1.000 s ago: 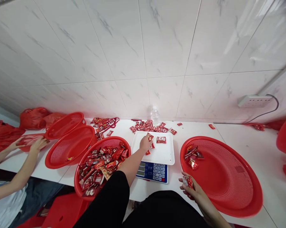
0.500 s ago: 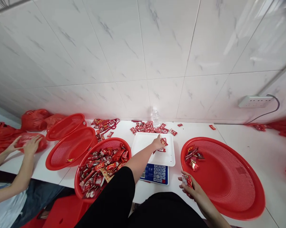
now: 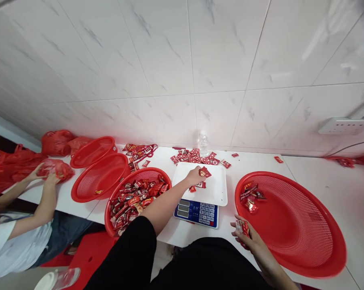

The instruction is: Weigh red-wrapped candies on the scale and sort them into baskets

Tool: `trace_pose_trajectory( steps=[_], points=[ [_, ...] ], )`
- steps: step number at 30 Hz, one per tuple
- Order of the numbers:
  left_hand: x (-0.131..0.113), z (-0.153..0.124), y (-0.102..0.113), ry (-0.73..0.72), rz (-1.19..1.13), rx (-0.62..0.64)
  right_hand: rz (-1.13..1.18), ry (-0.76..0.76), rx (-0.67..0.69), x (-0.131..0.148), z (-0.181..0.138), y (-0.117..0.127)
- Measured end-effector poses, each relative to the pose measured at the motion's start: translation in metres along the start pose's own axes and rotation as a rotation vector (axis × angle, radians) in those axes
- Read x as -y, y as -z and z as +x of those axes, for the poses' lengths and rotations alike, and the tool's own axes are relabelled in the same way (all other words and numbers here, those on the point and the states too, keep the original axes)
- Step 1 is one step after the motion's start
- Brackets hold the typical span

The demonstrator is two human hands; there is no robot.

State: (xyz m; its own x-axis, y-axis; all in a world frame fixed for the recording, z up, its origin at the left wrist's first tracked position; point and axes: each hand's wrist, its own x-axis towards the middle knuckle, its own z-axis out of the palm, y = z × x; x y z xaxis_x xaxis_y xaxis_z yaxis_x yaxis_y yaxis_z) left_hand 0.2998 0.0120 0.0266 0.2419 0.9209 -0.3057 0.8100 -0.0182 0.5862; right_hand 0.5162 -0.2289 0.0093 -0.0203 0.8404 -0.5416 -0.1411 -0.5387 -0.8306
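Note:
My left hand (image 3: 195, 176) is above the white tray (image 3: 215, 191) of the blue scale (image 3: 196, 212). Its fingers are closed on a small red wrapped packet (image 3: 204, 172). Beneath it, a few red packets (image 3: 201, 185) lie on the tray. My right hand (image 3: 250, 238), beside the near left rim of the large red basket (image 3: 290, 225), is curled round several red-and-white wrapped packets (image 3: 242, 228). In that basket, a small heap of wrapped packets (image 3: 250, 197) lies against the left side. The red basket (image 3: 107, 213) left of the scale holds many wrapped packets (image 3: 136, 197).
Loose red packets (image 3: 194, 155) and a clear bottle (image 3: 203, 144) are along the tiled wall. Two more red baskets (image 3: 91, 189) (image 3: 94, 151) stand to the left. There, a co-worker's hands (image 3: 50, 177) handle a red bag (image 3: 61, 168). A lidded cup (image 3: 59, 280) is below.
My left hand has shifted a little left over the tray, and packets now show beneath it. My right hand keeps its hold. The view has turned slightly; the co-worker's hands have moved on the bag.

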Motion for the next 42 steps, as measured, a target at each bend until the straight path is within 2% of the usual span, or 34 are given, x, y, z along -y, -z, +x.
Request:
trace_pose_trajectory(
  steps=[3, 6, 10, 14, 21, 26, 32, 37, 39, 42],
  points=[
    [0.02, -0.019, 0.01, 0.052, 0.195, -0.078, -0.008, 0.002, 0.042, -0.001, 0.004, -0.002],
    [0.033, -0.033, 0.003, 0.117, 0.303, -0.075, -0.03, 0.011, 0.084, -0.001, 0.01, -0.007],
    [0.037, -0.039, -0.012, 0.163, 0.354, -0.036, -0.091, 0.009, 0.109, 0.003, 0.012, -0.017],
    [0.034, -0.035, -0.015, 0.221, 0.385, -0.016, -0.119, 0.014, 0.103, 0.006, 0.009, -0.024],
    [0.031, -0.027, -0.018, 0.261, 0.336, 0.01, -0.117, -0.006, 0.073, -0.008, 0.008, -0.023],
    [0.038, -0.031, -0.02, 0.272, 0.234, -0.039, -0.07, 0.011, -0.006, -0.014, 0.008, -0.026],
    [0.049, -0.041, -0.015, 0.189, 0.176, -0.091, -0.056, -0.009, 0.022, -0.008, 0.008, -0.039],
    [0.052, -0.053, 0.008, 0.1, 0.061, -0.172, -0.06, -0.001, -0.01, -0.003, 0.012, -0.067],
    [0.059, -0.059, 0.028, 0.059, 0.001, -0.226, -0.074, -0.009, -0.014, -0.001, 0.014, -0.08],
    [0.082, -0.07, 0.071, 0.026, -0.074, -0.335, -0.094, -0.019, 0.001, 0.004, 0.016, -0.099]
  ],
)
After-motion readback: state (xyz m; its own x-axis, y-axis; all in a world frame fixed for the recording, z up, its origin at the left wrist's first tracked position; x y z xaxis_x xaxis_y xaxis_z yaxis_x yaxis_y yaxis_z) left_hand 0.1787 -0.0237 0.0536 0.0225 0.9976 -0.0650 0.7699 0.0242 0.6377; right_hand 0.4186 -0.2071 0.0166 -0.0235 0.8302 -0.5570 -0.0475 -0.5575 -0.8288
